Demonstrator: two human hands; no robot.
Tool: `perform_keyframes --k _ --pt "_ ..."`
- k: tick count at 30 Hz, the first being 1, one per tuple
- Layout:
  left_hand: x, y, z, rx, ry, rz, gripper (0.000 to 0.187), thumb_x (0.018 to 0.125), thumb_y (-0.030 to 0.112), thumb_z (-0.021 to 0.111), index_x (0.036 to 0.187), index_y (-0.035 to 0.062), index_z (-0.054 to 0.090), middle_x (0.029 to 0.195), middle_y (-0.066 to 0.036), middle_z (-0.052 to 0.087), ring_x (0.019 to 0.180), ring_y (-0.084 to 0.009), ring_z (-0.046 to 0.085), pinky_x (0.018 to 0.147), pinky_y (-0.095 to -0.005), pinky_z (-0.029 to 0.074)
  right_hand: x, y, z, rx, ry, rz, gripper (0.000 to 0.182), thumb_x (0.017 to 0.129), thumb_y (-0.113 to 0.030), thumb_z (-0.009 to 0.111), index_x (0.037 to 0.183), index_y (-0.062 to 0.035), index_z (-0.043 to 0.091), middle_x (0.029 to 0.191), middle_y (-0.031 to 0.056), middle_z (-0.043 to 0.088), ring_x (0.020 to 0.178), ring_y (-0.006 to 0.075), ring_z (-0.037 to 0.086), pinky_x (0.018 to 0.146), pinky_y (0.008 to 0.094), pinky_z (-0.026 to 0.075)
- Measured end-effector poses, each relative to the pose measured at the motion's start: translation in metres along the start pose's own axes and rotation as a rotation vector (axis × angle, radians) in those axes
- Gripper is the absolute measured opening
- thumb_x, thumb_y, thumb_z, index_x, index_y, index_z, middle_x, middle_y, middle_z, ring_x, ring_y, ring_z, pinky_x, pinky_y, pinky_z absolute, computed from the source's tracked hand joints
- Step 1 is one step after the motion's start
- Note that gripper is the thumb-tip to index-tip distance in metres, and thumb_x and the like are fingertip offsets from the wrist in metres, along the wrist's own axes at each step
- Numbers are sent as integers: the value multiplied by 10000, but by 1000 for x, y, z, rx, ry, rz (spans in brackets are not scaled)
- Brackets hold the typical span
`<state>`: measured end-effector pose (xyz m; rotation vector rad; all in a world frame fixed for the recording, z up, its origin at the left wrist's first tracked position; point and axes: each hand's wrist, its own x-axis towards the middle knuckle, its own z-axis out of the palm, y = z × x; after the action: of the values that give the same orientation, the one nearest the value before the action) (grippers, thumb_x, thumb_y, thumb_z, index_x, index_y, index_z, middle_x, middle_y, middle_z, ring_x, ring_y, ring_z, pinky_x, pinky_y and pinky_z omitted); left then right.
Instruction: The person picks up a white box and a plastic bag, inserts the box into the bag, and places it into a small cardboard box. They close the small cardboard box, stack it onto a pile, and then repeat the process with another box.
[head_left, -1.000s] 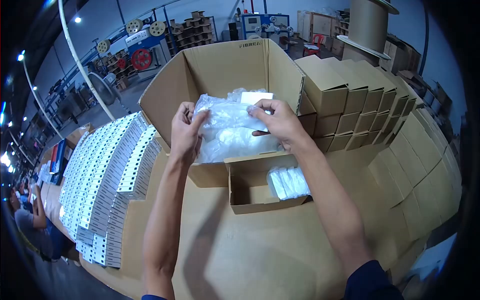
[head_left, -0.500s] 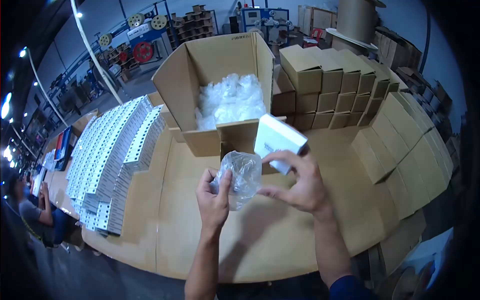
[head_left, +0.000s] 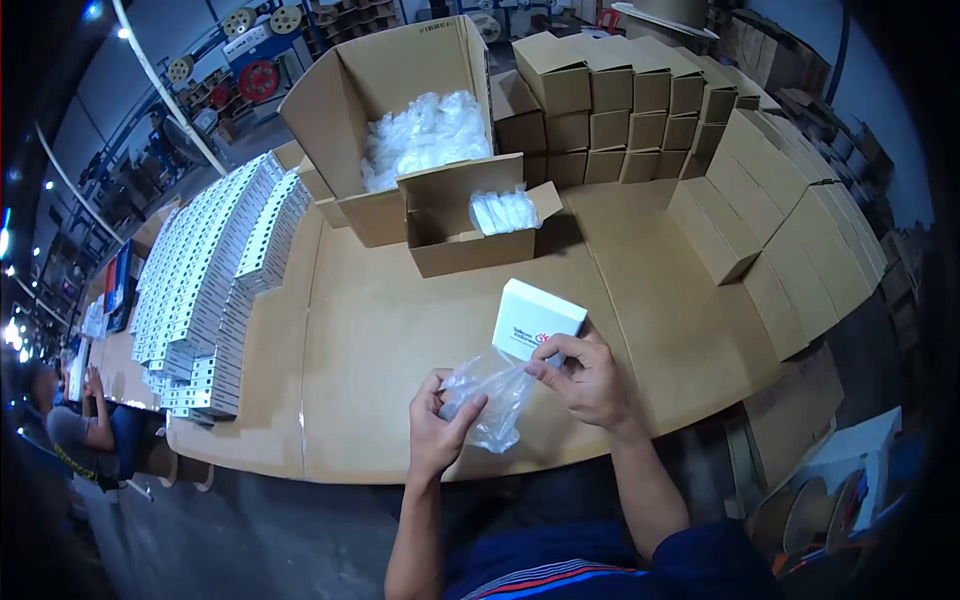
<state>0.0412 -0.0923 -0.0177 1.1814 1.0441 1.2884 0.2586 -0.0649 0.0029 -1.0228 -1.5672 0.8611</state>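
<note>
A clear plastic bag (head_left: 492, 408) hangs between my two hands above the table's front edge. My left hand (head_left: 442, 425) pinches its left side between thumb and fingers. At its upper right corner, the thumb and forefinger of my right hand (head_left: 585, 378) grip the plastic. A white box (head_left: 538, 318) with small print and a red mark stands tilted behind the bag, its lower right part hidden by my right hand, whose other fingers seem to hold it. Farther back, an open cardboard carton (head_left: 475, 250) holds wrapped white items (head_left: 504, 212) at its right end.
A large open box (head_left: 375, 218) of clear plastic bags (head_left: 425, 135) is at the back. Stacked white boxes (head_left: 215, 275) line the left. Brown cartons (head_left: 640, 110) are stacked at the back right and right (head_left: 800, 240). A person (head_left: 90, 430) sits far left.
The view has tilted downward, showing the carton with wrapped items. My right hand has closed on the bag's corner, and the white box is now lower and shows its printed face.
</note>
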Motion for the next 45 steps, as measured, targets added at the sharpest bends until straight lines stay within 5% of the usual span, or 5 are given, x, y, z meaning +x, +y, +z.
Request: perform_keyframes --k 9,17,20,27,45 --pt "-12 -17 10 -46 76 72 118 982 57 680 1045 19 587 969 -17 625 858 -62 557 752 -229 460 -54 34 42 254 206 168 520 782 -348 923 1125 -17 717 1033 107 638 1013 187 603 830 333 504" --pt "7 -21 -20 -576 230 135 186 1009 27 613 1149 39 492 1037 -78 601 946 -139 614 833 -323 537 -63 35 55 -19 214 179 289 817 -154 861 982 46 733 1021 195 640 940 307 649 810 375 521" --pt "11 6 -17 37 391 488 202 993 -15 580 1157 18 466 1050 -93 558 922 -184 595 761 -336 504 -57 -7 44 -309 167 223 263 790 -95 846 975 49 727 1139 234 630 1014 358 652 869 386 531" --pt "-1 66 -6 998 -113 672 412 726 261 883 1016 39 692 1040 -115 675 1027 -339 608 894 -443 505 -50 -31 52 -419 198 -92 247 725 48 781 953 66 687 1411 284 494 1261 435 569 1036 437 498" --pt "49 35 -11 599 -254 371 443 889 9 746 1313 62 632 725 -85 702 542 -107 620 537 -270 485 -46 5 38 -251 -14 187 162 886 -102 757 992 13 712 1155 247 590 1033 413 624 878 456 507"
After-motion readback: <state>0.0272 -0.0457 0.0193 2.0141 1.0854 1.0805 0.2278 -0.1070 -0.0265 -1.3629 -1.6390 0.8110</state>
